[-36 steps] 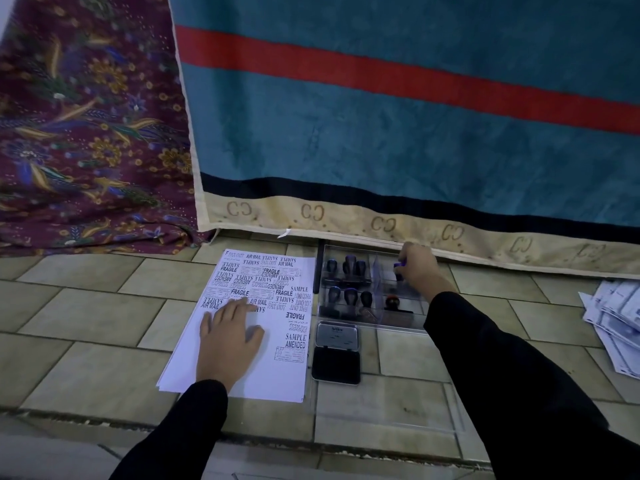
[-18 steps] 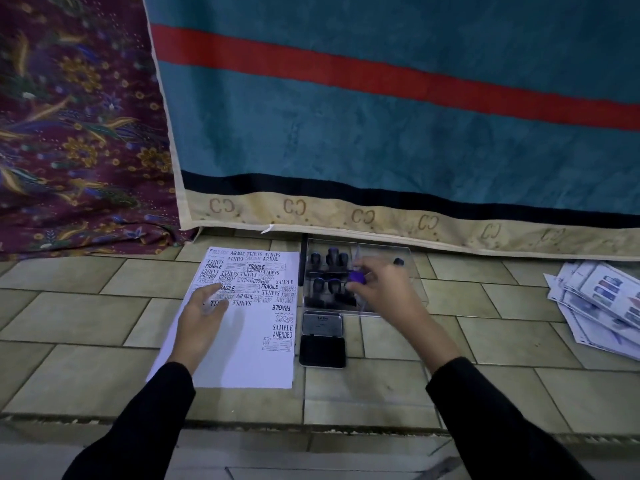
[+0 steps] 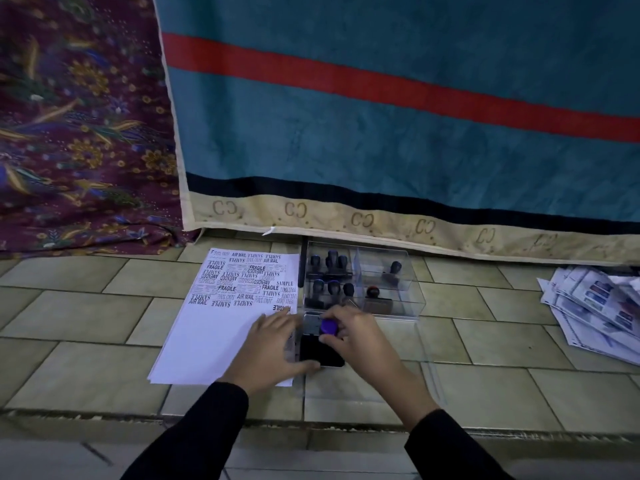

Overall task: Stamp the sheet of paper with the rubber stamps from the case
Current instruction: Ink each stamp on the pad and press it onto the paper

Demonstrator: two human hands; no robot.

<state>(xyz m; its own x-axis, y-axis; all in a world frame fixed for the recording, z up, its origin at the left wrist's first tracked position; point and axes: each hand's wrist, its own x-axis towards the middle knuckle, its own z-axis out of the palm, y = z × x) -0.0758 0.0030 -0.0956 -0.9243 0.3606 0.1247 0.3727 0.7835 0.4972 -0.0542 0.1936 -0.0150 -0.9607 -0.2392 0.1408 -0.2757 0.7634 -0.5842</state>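
**Purple stamp held at the ink pad**

The right hand (image 3: 353,336) pinches the purple-knobbed rubber stamp (image 3: 329,327) over the open ink pad (image 3: 320,353). The hand hides the stamp's base, so I cannot tell whether it touches the pad. The pad lies just right of the sheet of paper (image 3: 207,334) and just near of the clear plastic case (image 3: 412,299).

The left hand (image 3: 270,348) lies flat with its fingers spread on the near right part of the sheet, its thumb reaching toward the pad's near edge. The sheet's far half is crowded with prints such as FRAGILE, AIR MAIL and SAMPLE; its near half is blank.

More dark-handled stamps (image 3: 332,261) stand in the case's left compartments.

Everything rests on a tiled floor (image 3: 86,313). A teal blanket (image 3: 381,133) hangs behind, and loose leaflets (image 3: 595,306) lie at the far right.
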